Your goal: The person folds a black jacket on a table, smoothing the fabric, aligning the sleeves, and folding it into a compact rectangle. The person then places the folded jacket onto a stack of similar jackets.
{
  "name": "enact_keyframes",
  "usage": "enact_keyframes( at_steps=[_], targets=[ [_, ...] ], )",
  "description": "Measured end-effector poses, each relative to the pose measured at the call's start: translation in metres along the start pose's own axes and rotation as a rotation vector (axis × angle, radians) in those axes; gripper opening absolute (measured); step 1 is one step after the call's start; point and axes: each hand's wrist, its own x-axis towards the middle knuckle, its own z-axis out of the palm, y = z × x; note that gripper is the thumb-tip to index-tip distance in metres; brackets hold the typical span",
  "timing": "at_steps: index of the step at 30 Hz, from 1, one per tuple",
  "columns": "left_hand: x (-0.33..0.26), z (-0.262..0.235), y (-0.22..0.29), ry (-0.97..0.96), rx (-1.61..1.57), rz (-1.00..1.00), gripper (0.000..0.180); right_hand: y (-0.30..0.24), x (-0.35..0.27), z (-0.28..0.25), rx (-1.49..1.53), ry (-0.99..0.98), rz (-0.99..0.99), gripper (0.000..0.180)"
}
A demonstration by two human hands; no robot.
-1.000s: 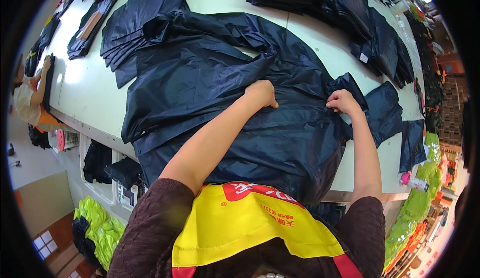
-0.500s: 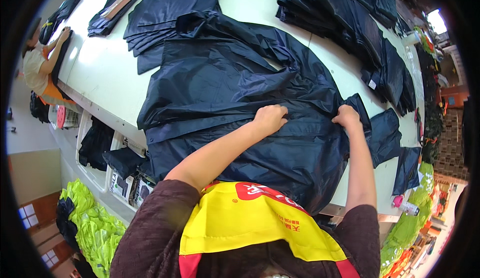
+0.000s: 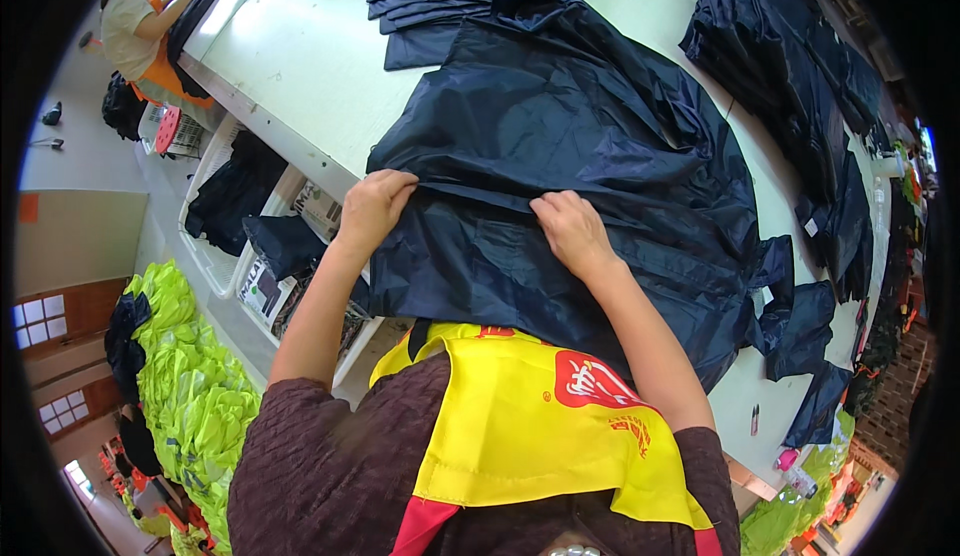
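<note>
The left hand point(image 3: 375, 211) and right hand point(image 3: 573, 236) pinch a fold of the shiny dark-navy fabric garment point(image 3: 610, 106) spread around them.

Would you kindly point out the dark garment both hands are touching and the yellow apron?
Dark garment point(image 3: 590, 141), head view: middle of its spread fabric.
Yellow apron point(image 3: 505, 431), head view: plain yellow cloth near its middle.

Bare left hand point(image 3: 374, 210) and bare right hand point(image 3: 574, 234) gripped a fold of a glossy navy fabric garment point(image 3: 590, 116) spread across a broad white table point(image 3: 290, 46); a stack of folded navy fabric point(image 3: 430, 1) lay beyond, a crumpled lime-green heap point(image 3: 190, 376) at lower left.
</note>
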Motion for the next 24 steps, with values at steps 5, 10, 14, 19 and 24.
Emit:
enact_keyframes(
  at_steps=[5, 10, 14, 19, 24],
  targets=[
    [0.022, 0.013, -0.025, 0.107, -0.040, 0.005, 0.017, 0.030, 0.013, 0.018, 0.047, -0.004, 0.280, 0.017],
    [0.045, 0.025, -0.057, -0.140, -0.162, -0.245, 0.026, 0.029, 0.016, 0.015, 0.136, -0.021, 0.417, 0.019],
    [0.053, 0.025, -0.080, -0.211, -0.519, -0.380, 0.022, 0.035, 0.010, 0.020, 0.086, 0.034, 0.460, 0.018],
    [0.048, 0.017, -0.065, -0.071, -0.343, -0.282, 0.024, 0.015, 0.018, 0.011, -0.204, -0.056, 0.457, 0.013],
    [0.062, 0.028, -0.069, -0.036, -0.181, -0.083, 0.024, 0.020, 0.024, 0.012, -0.363, -0.192, 0.356, 0.014]
  ],
)
